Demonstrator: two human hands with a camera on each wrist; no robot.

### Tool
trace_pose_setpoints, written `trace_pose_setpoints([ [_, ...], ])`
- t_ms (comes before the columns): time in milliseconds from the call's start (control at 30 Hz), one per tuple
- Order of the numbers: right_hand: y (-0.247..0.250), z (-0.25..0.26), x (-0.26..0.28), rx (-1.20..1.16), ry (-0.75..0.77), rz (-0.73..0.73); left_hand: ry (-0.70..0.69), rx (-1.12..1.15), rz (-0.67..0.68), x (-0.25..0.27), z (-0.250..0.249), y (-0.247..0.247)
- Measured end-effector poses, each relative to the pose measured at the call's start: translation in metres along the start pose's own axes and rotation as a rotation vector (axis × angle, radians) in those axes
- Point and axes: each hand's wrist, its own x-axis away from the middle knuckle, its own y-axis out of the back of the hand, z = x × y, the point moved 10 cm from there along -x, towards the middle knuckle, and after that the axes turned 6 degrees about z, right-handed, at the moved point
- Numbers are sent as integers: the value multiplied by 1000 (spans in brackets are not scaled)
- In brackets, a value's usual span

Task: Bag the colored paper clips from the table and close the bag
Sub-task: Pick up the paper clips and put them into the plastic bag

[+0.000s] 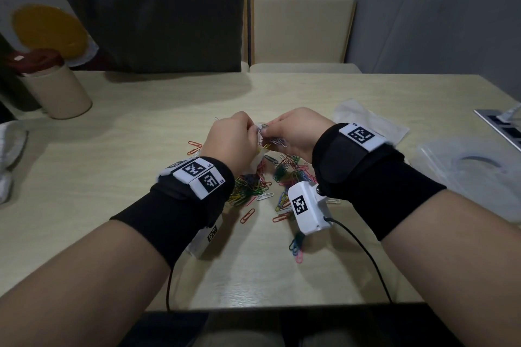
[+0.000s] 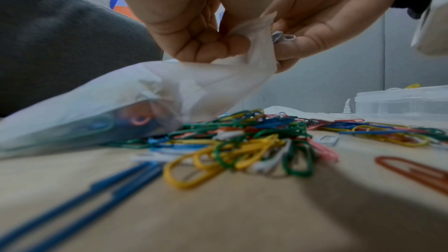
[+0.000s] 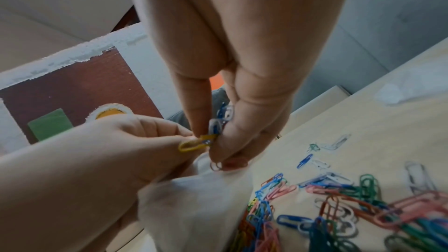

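Observation:
Colored paper clips (image 1: 253,186) lie in a loose pile on the light wood table (image 1: 118,172) under my wrists, and the same pile of paper clips (image 2: 254,147) fills the left wrist view. My left hand (image 1: 231,138) grips the mouth of a thin translucent white bag (image 2: 150,95), which sags to the tabletop with a few clips inside. My right hand (image 1: 296,132) pinches a small bunch of clips (image 3: 218,127) right at the bag's mouth, where the bag (image 3: 194,208) hangs below both hands. The two hands nearly touch.
A beige cup with a red lid (image 1: 53,87) stands at the far left. A second crumpled plastic bag (image 1: 369,124) lies to the right, and a clear plastic container (image 1: 473,169) sits at the right edge. Chairs (image 1: 301,34) stand behind the table.

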Motion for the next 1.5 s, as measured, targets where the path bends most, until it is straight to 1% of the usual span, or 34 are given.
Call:
trace_pose_setpoints([
  [33, 1, -1, -1, 5, -16, -2, -4, 6, -6, 0, -1, 1],
  [167, -9, 2, 1, 21, -80, 76, -21, 26, -31, 1, -3, 5],
  [333, -7, 7, 5, 5, -72, 64, -27, 44, -28, 1, -3, 4],
  [433, -3, 9, 6, 91, -50, 25, -33, 48, -31, 0, -3, 4],
  [533, 1, 15, 9, 238, -2, -60, -35, 74, -33, 1, -3, 4],
  [600, 1, 18, 10, 282, 22, -100, -32, 104, -29, 1, -3, 4],
  [700, 1, 20, 14, 236, 31, -133, -33, 110, -30, 1, -3, 5],
  [833, 11, 34, 26, 341, 95, -167, -39, 118, -28, 2, -3, 4],
  [900, 18, 37, 34, 465, 96, -174, -42, 116, -21, 1, -3, 3],
  [967, 18, 29, 39, 718, 19, -113, -42, 109, -15, 1, -3, 2],
  [1067, 21, -3, 46, 1126, -223, 50, -35, 101, -9, 0, -2, 1],
  [1133, 27, -21, 52, 1272, -332, 95, -35, 101, -9, 1, -2, 1],
  [1267, 39, -41, 61, 1364, -436, 68, -36, 104, -6, 1, -3, 1],
  [1333, 39, -45, 63, 1318, -450, 50, -35, 107, -6, 1, -3, 1],
  [1400, 31, -47, 59, 1242, -414, 55, -34, 106, -8, 1, -3, 1],
  [1500, 18, -40, 51, 1214, -330, 60, -30, 108, -9, 2, -3, 2],
])
